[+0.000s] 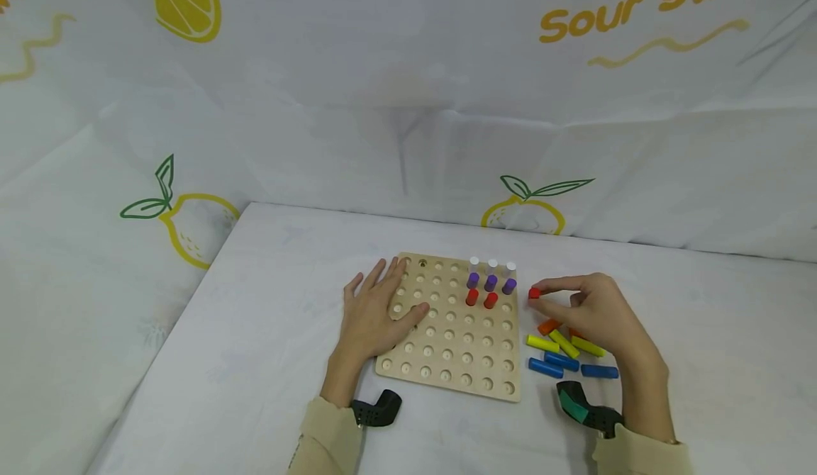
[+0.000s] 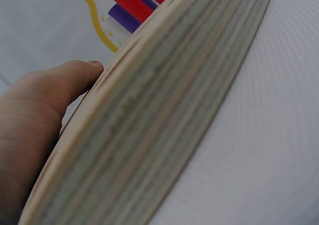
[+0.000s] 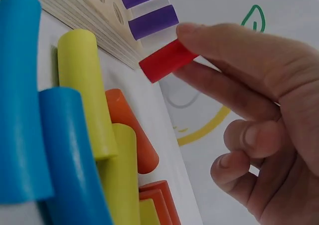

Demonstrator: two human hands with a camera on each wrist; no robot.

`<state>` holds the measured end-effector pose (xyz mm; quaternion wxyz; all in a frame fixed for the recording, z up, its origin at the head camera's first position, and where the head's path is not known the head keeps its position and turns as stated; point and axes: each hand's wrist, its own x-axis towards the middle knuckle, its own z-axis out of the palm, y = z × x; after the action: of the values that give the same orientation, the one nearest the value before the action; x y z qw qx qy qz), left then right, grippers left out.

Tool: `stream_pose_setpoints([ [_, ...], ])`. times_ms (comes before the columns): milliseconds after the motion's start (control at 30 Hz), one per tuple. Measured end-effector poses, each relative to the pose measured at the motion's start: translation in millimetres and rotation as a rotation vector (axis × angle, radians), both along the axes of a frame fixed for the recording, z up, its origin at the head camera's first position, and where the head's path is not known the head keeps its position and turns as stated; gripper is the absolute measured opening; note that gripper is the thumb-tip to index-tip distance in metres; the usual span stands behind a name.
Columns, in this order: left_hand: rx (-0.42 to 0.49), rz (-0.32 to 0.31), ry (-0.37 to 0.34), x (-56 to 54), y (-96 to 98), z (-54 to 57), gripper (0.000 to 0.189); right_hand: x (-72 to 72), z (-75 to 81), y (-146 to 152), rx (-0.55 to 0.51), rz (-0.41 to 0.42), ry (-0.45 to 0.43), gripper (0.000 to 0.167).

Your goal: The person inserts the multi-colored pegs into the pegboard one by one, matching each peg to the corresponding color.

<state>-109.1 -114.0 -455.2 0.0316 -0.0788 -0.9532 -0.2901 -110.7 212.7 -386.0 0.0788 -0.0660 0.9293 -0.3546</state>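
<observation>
My right hand pinched a red peg by one end, I judged tip-prone; left hand spread on board.

Head view: high, fwd/down, whole board; wrist views: low, v close, share purple pegs

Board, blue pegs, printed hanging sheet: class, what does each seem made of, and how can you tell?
Board: probably plywood, pale, bare-looking; its edge shows stacked layers.
Blue pegs: painted wood or plastic, unclear which; smooth, with a soft sheen.
Hanging sheet: likely fabric or thin plastic; matte, creased.
</observation>
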Motion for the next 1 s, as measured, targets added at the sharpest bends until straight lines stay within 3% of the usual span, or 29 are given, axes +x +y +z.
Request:
stream_pose_setpoints([
  [533, 0.002, 0.001, -0.007, -0.2, 0.6, 0.4, 0.088, -1.3, -2.2, -13.8, -0.172, 0.103, -0.046, 0.029],
  [1000, 0.005, 0.002, -0.008, 0.2, 0.3, 0.3, 0.087, -3.1, -3.8, -19.9, -0.176, 0.109, -0.106, 0.032],
])
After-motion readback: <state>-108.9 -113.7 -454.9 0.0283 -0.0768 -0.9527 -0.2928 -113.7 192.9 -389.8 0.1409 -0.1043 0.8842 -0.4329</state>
